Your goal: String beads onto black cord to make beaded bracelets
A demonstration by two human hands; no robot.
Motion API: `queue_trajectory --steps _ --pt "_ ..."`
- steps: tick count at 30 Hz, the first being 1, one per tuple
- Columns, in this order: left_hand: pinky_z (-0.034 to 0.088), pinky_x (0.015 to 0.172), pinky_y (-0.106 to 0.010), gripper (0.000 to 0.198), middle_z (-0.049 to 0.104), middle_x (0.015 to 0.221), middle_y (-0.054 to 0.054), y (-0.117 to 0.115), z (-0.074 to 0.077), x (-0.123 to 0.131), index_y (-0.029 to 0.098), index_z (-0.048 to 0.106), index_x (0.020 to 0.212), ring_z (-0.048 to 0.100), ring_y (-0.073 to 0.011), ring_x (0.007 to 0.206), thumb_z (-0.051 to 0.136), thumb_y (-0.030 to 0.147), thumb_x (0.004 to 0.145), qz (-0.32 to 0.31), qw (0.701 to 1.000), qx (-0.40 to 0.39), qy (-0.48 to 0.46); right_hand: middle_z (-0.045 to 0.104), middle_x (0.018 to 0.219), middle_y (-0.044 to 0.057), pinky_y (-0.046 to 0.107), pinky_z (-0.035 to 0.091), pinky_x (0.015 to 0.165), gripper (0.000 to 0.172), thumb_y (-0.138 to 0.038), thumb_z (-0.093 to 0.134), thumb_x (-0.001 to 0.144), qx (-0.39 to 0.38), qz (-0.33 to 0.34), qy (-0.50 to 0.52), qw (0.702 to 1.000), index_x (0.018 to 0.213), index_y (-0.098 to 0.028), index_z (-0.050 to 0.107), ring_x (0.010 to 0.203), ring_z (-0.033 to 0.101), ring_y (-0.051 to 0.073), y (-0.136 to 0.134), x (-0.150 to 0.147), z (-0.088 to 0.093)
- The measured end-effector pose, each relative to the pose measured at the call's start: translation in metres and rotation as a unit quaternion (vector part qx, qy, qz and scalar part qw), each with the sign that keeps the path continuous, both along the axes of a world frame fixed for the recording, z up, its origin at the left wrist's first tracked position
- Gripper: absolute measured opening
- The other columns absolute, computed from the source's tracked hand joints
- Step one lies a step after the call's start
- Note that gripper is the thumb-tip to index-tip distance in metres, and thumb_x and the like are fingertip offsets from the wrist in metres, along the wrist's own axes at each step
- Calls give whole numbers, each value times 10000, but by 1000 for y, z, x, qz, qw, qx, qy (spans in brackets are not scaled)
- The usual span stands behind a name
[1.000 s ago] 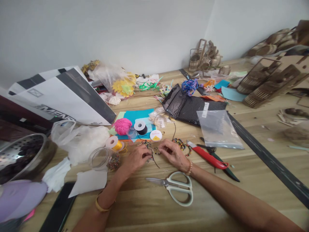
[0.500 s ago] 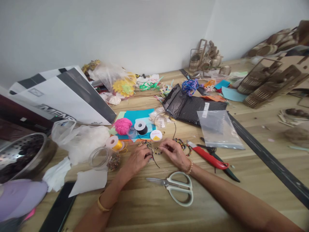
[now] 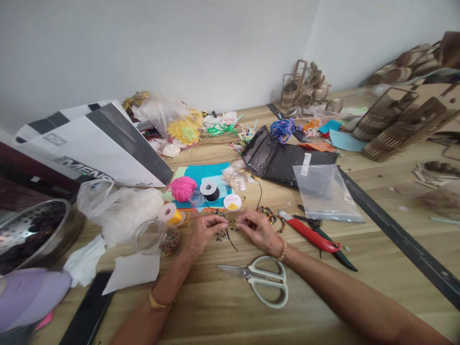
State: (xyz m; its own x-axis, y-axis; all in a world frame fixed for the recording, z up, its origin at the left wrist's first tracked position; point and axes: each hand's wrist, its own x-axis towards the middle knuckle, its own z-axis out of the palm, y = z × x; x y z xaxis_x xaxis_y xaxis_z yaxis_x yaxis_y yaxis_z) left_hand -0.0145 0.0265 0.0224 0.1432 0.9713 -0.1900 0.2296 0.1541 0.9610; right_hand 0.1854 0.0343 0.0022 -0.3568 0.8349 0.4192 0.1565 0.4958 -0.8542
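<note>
My left hand (image 3: 208,232) is closed in a pinch, thumb against forefinger; what lies between the tips is too small to make out. Facing it, my right hand (image 3: 258,230) pinches a short beaded string (image 3: 232,224) that shows between the two hands. Loose small beads (image 3: 220,235) lie under the left fingers, partly hidden. A thin black cord (image 3: 232,241) trails down between the hands. Beside my right hand rest multicoloured beaded bracelets (image 3: 275,218). Closer to me, scissors (image 3: 251,273) with pale handles lie on the table.
Left are a yellow thread spool (image 3: 171,214), a bead container (image 3: 168,239) and a phone (image 3: 88,306). Behind the hands stand a black cord spool (image 3: 210,190) and pink yarn (image 3: 182,189). A red-handled knife (image 3: 312,234) and a clear bag (image 3: 327,191) lie right.
My left hand has lifted slightly and turned, bringing its pinched fingertips up and rightward, close to the right fingertips. My right hand has barely moved.
</note>
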Motion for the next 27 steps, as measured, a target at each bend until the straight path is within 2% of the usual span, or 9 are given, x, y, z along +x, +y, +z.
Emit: queue_trajectory --steps 6,11,17,27 --pt "488 704 -303 247 707 751 -28 -2 1 2 152 710 778 602 -166 713 738 370 667 0 1000 -10 -2 597 703 27 241 431 570 215 -329 568 913 20 18 -16 1000 792 -163 631 616 523 130 0 -1 0" --pt "482 712 -319 218 703 760 -39 -3 0 2 135 710 803 608 -183 723 718 317 682 -3 1000 -11 -11 601 707 29 239 418 569 202 -310 568 913 25 21 -31 999 792 -162 632 623 527 131 0 -1 1" --pt "470 687 -288 242 701 734 -33 -3 0 3 142 718 777 597 -150 685 761 336 639 0 999 -22 -36 592 696 28 239 415 574 193 -283 572 908 29 21 -32 999 784 -149 632 619 522 129 0 -1 0" --pt "464 665 -277 263 704 724 -37 -3 2 5 147 732 773 591 -146 675 775 355 618 -6 999 -22 -29 612 711 32 243 420 577 184 -281 565 909 23 27 -37 999 791 -157 631 629 532 134 0 -1 -1"
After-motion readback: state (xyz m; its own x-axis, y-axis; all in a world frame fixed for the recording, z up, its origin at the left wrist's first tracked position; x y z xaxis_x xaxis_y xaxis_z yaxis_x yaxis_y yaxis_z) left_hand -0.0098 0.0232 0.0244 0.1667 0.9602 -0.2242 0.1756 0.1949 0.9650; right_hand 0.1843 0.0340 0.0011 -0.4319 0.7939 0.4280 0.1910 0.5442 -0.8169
